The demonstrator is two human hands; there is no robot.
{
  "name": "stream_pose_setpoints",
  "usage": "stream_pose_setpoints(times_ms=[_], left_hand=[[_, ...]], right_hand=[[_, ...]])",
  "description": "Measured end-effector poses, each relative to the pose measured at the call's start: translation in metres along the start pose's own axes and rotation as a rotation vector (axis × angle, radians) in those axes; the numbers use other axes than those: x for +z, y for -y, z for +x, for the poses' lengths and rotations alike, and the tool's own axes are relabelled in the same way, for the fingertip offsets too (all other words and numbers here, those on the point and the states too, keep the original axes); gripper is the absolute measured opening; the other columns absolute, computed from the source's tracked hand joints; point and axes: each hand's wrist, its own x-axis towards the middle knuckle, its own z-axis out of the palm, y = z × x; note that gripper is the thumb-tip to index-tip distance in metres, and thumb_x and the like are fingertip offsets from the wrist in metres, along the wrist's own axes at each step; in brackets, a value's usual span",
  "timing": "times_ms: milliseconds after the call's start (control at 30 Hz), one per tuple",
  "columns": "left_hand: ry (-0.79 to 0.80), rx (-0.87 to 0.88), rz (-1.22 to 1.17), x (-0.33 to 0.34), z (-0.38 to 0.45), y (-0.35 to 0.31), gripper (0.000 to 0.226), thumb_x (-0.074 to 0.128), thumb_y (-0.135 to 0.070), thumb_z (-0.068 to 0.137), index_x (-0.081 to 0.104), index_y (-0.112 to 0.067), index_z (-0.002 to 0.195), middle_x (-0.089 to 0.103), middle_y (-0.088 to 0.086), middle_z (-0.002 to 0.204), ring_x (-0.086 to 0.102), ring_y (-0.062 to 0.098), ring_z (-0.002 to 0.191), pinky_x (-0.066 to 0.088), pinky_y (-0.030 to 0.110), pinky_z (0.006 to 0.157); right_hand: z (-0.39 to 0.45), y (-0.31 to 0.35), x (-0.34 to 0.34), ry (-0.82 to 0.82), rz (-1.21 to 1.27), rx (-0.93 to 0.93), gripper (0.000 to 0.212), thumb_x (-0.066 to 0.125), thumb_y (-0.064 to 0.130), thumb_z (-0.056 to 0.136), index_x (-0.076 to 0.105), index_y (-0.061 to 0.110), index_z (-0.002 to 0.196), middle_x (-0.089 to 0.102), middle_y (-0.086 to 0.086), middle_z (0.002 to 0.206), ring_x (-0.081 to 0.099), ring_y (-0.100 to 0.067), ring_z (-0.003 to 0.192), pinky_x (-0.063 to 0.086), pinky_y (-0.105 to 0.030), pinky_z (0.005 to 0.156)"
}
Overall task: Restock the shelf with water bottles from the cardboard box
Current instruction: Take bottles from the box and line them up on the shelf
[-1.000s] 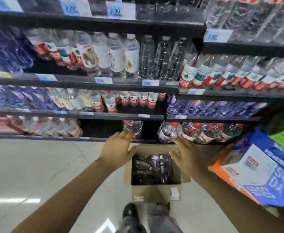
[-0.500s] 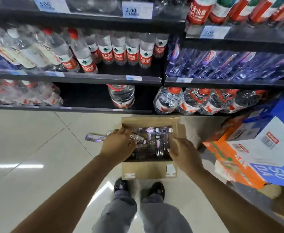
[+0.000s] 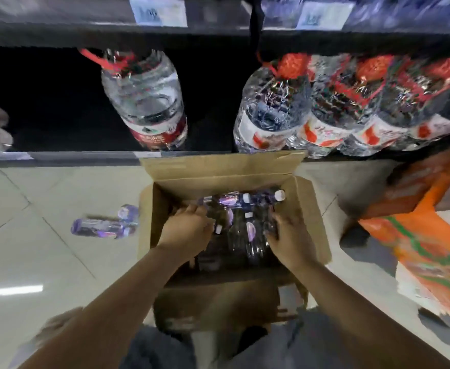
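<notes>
Both hands, left hand (image 3: 189, 230) and right hand (image 3: 291, 239), curl around purple-labelled water bottles (image 3: 241, 227) inside the cardboard box (image 3: 311, 217) on the floor; next, lift them to the shelf (image 3: 58, 158).

Open brown cardboard box (image 3: 309, 209) on the floor, flaps out, below the black shelf (image 3: 85, 158); purple-labelled, white-capped water bottles (image 3: 241, 225) lie jumbled inside, between and under both hands

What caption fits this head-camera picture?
Both bare hands, left hand and right hand, reach into the open brown cardboard box of purple-labelled water bottles.
</notes>
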Motion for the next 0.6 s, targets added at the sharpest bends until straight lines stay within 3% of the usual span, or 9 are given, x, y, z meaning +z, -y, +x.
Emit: stream_pose_setpoints(times_ms=[100, 300, 600], left_hand=[[0.011, 0.009, 0.019, 0.048, 0.042, 0.015, 0.045, 0.049, -0.038, 0.09, 0.044, -0.022, 0.132, 0.049, 0.005, 0.133, 0.048, 0.028, 0.118, 0.045, 0.038, 0.093], [0.01, 0.03, 0.084, 0.105, 0.103, 0.024, 0.052, 0.05, -0.039, 0.09, 0.04, -0.016, 0.136, 0.049, 0.01, 0.132, 0.045, 0.031, 0.12, 0.042, 0.037, 0.093], [0.103, -0.019, 0.071, 0.144, 0.16, 0.02, 0.061, 0.055, -0.035, 0.087, 0.034, -0.01, 0.139, 0.042, 0.013, 0.138, 0.042, 0.034, 0.124, 0.041, 0.041, 0.097]], right_hand=[[0.042, -0.016, 0.042, -0.046, -0.046, -0.006, 0.05, 0.059, 0.037, 0.087, 0.05, 0.017, 0.132, 0.055, -0.01, 0.129, 0.047, -0.031, 0.12, 0.043, -0.039, 0.094], [0.096, -0.035, 0.076, -0.022, 0.037, 0.116, 0.051, 0.059, 0.04, 0.087, 0.05, 0.014, 0.129, 0.055, -0.014, 0.126, 0.052, -0.033, 0.114, 0.047, -0.039, 0.087], [0.108, -0.043, 0.081, -0.004, 0.052, 0.109, 0.061, 0.056, 0.044, 0.087, 0.038, 0.02, 0.14, 0.047, -0.011, 0.139, 0.048, -0.034, 0.121, 0.044, -0.04, 0.096]])
